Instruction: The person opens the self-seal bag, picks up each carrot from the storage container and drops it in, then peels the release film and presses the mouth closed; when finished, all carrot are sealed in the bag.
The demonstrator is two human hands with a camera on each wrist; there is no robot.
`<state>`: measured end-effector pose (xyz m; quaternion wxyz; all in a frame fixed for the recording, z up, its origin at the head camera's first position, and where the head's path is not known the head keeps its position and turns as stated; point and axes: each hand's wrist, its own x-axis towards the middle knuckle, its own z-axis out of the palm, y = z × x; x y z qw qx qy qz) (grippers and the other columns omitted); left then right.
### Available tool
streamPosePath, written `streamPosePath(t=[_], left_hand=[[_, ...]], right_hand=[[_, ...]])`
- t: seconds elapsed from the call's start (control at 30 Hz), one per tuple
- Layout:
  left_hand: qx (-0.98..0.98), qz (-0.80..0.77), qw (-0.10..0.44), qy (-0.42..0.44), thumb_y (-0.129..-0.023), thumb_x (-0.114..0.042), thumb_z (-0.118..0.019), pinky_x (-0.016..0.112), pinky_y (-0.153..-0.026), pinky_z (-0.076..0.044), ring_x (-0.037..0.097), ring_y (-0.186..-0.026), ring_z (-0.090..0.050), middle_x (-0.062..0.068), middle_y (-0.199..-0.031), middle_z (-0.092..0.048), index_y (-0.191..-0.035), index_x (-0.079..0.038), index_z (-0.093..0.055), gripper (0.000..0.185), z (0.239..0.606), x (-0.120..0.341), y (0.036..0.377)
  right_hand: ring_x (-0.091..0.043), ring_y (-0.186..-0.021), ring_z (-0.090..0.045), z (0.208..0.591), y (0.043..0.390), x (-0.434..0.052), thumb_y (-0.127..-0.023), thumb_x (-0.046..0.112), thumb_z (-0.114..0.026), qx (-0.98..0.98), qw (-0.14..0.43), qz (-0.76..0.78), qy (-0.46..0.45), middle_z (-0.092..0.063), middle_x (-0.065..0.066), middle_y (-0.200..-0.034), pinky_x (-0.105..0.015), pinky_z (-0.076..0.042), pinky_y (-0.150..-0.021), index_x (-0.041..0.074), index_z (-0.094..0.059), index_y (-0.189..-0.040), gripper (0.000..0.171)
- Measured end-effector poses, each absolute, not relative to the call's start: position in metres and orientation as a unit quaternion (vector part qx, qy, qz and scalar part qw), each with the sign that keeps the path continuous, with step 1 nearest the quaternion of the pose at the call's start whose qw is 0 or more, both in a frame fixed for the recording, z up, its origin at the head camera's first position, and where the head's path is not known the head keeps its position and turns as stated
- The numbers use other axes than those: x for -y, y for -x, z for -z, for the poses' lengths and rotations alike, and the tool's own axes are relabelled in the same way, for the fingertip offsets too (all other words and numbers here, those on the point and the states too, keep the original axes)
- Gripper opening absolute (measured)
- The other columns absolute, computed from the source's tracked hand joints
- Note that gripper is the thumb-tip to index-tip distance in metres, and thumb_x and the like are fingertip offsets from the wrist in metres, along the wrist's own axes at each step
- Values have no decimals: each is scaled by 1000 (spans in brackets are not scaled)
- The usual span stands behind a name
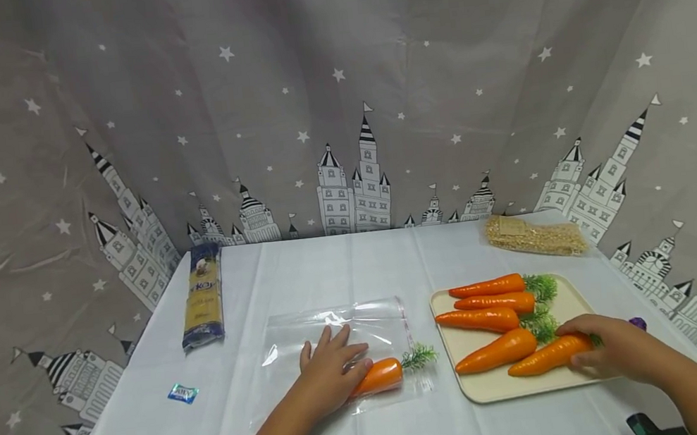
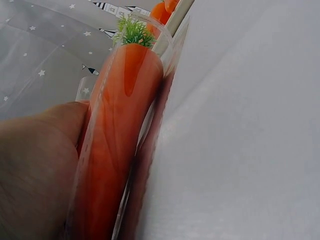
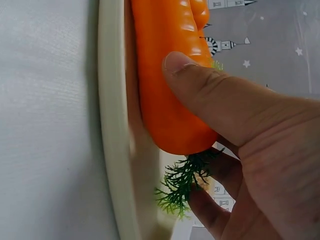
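An orange carrot (image 1: pixel 382 375) with a green leafy top lies in or under the film of a clear plastic bag (image 1: pixel 359 315) at the middle of the table. My left hand (image 1: pixel 332 375) rests on the bag with fingers spread, its thumb side against the carrot. In the left wrist view, clear film covers that carrot (image 2: pixel 120 125). To the right, a cream tray (image 1: pixel 495 396) bears several carrots (image 1: pixel 496 351). At its front right, my right hand (image 1: pixel 611 346) grips the thick end of one carrot (image 1: pixel 545 358). The right wrist view shows the thumb pressed on this carrot (image 3: pixel 170 110), fingers behind its leaves.
A blue-and-yellow pasta packet (image 1: pixel 202 297) lies at the back left, with a small blue-green wrapped packet (image 1: pixel 183 393) nearer. A clear bag of grain-like pieces (image 1: pixel 535 235) is at the back right. A small purple thing (image 1: pixel 638 323) shows beyond my right hand. A grey curtain (image 1: pixel 335 91) hangs behind.
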<state>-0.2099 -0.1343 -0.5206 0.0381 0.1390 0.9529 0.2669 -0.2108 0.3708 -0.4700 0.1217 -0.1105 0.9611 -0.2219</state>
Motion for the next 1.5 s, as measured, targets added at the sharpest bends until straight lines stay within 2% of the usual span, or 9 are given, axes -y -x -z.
streamPosePath(t=[0.3, 0.5, 0.7, 0.93, 1.17, 1.5], left_hand=[[-951, -274, 30, -142, -102, -53, -58, 78, -119, -5, 46, -159, -20, 11, -165, -42, -135, -26, -71, 45, 520, 134, 210], [-952, -271, 33, -139, -101, -54, -58, 79, -119, -5, 46, -159, -19, 11, -166, -42, -136, -27, -71, 45, 522, 134, 211], [-951, -271, 30, -143, -102, -55, -57, 79, -119, -6, 46, -159, -20, 11, -166, -41, -136, -28, -71, 46, 525, 134, 211], [-951, -273, 25, -143, -101, -55, -57, 78, -119, -6, 46, -159, -20, 10, -166, -41, -136, -28, -71, 46, 524, 136, 211], [-953, -267, 34, -142, -101, -56, -57, 79, -119, -6, 46, -159, -19, 10, -166, -41, -137, -28, -70, 47, 523, 133, 212], [-952, -270, 40, -141, -101, -55, -58, 79, -119, -5, 46, -159, -19, 10, -167, -40, -137, -28, -70, 47, 520, 135, 210]], right_hand=[[-38, -118, -65, 472, 208, -371, -81, 36, -89, -958, 118, 237, 113, -72, -9, -125, -69, -48, -102, 13, -73, -124, 51], [-42, -121, -65, 471, 204, -369, -80, 36, -89, -961, 96, 229, 123, -73, -10, -126, -69, -48, -103, 14, -74, -124, 51], [-45, -123, -64, 468, 196, -365, -80, 36, -88, -963, 67, 221, 137, -73, -12, -128, -68, -48, -102, 14, -74, -124, 50], [-39, -120, -67, 464, 191, -352, -81, 34, -88, -967, 12, 198, 158, -74, -6, -127, -61, -53, -100, 20, -76, -123, 46], [-38, -118, -68, 459, 188, -331, -82, 30, -88, -963, -45, 204, 173, -75, -6, -125, -62, -53, -99, 19, -76, -124, 45], [-45, -130, -60, 458, 194, -290, -85, 27, -86, -955, -35, 252, 154, -71, -11, -135, -68, -45, -107, 16, -74, -129, 47]])
